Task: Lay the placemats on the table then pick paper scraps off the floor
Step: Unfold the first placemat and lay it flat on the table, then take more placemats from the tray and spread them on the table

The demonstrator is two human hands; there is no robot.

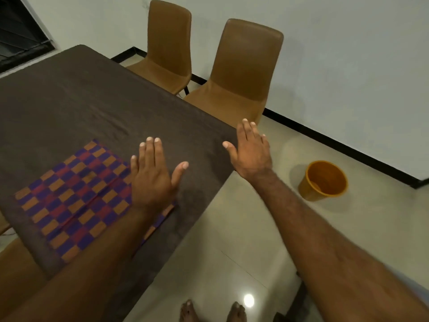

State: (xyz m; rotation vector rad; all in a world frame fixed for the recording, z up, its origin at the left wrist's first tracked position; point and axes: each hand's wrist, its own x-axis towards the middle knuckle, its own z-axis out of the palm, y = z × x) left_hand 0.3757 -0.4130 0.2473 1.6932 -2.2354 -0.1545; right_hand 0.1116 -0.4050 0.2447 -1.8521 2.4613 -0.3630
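Note:
A checkered placemat (76,194) in purple, red and orange lies flat on the dark brown table (81,101), near its front corner. My left hand (153,177) hovers flat over the placemat's right edge, fingers spread, holding nothing. My right hand (250,152) is spread open at the table's right corner, partly past the edge, and is empty too. No paper scraps show on the floor in this view.
Two tan chairs (243,73) stand along the table's far side by the white wall. An orange bin (325,180) sits on the beige tiled floor to the right. My bare feet (213,310) are at the bottom, beside the table's edge.

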